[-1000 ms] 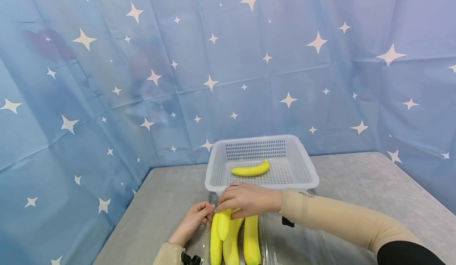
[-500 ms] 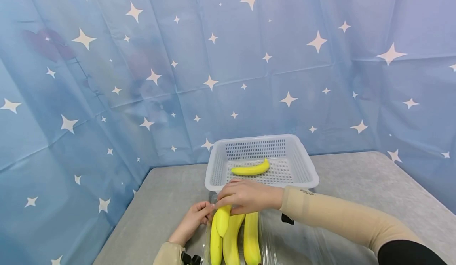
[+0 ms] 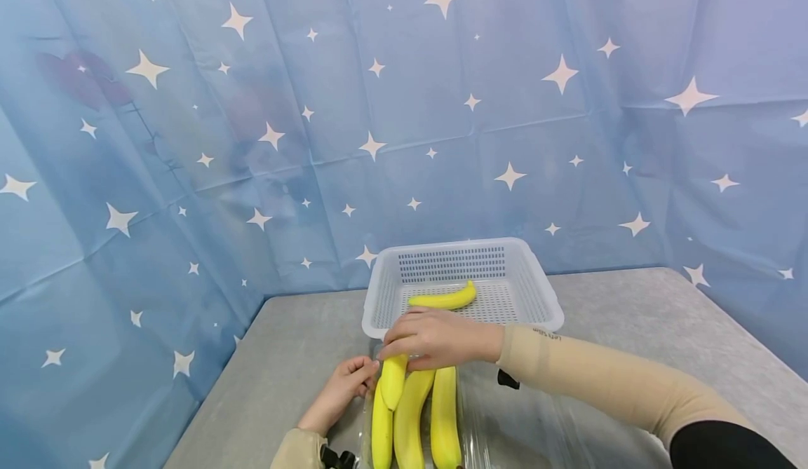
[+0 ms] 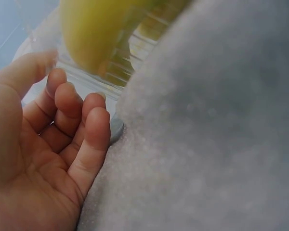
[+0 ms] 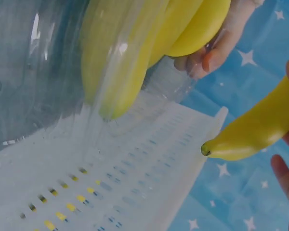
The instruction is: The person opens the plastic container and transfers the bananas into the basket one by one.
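A clear plastic container point(image 3: 470, 434) lies at the front of the table with three yellow bananas point(image 3: 410, 423) lengthwise in it. My right hand point(image 3: 435, 337) holds another banana point(image 3: 394, 381) by its far end, above the leftmost one. In the right wrist view this held banana point(image 5: 255, 127) points its dark tip toward the container. My left hand point(image 3: 344, 388) is at the container's far left corner, thumb and forefinger pinching the clear plastic. The left wrist view shows its other fingers point(image 4: 89, 127) loosely curled beside the container wall.
A white perforated basket point(image 3: 463, 247) stands just behind the container, with one banana point(image 3: 445, 299) in it. Clear plastic also extends to the right of the bananas, under my right forearm point(image 3: 587, 374). A blue star-patterned cloth point(image 3: 404, 104) hangs behind the grey table point(image 3: 303, 329).
My right hand has moved slightly away from me, toward the basket, drawing the held banana with it. The left hand stays at the container's corner.
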The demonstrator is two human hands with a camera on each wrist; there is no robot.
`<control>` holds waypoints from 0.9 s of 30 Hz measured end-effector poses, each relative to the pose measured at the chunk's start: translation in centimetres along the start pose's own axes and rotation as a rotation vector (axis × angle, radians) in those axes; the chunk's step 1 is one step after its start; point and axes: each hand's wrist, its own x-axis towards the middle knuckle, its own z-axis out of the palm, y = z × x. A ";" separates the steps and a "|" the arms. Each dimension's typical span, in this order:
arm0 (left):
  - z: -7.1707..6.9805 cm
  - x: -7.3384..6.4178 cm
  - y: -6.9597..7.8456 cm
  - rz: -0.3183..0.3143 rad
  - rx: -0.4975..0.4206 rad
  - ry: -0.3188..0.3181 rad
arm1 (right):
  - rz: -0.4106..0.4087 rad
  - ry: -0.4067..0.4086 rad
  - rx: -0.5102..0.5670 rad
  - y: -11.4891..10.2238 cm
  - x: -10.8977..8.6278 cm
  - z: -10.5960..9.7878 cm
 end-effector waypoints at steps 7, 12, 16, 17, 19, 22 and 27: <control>0.3 -0.4 0.7 0.006 0.004 -0.009 | -0.008 0.035 -0.015 0.5 0.2 -0.6; 0.0 -0.1 0.3 -0.002 0.000 -0.013 | -0.008 0.039 -0.041 1.0 0.3 -0.9; -0.3 0.4 -0.5 0.001 0.014 0.002 | 0.016 0.017 -0.039 1.5 0.4 -1.2; -0.3 0.4 -0.6 0.001 0.016 0.005 | 0.023 0.012 -0.038 1.6 0.5 -1.3; -0.3 0.5 -0.7 0.007 0.022 0.005 | 0.035 0.008 -0.038 1.8 0.5 -1.4; -0.2 0.5 -0.7 0.009 0.023 0.008 | 0.031 0.015 -0.054 2.1 0.6 -1.5; -0.2 0.5 -0.8 -0.002 0.032 0.019 | 0.045 0.008 -0.057 2.6 0.5 -1.5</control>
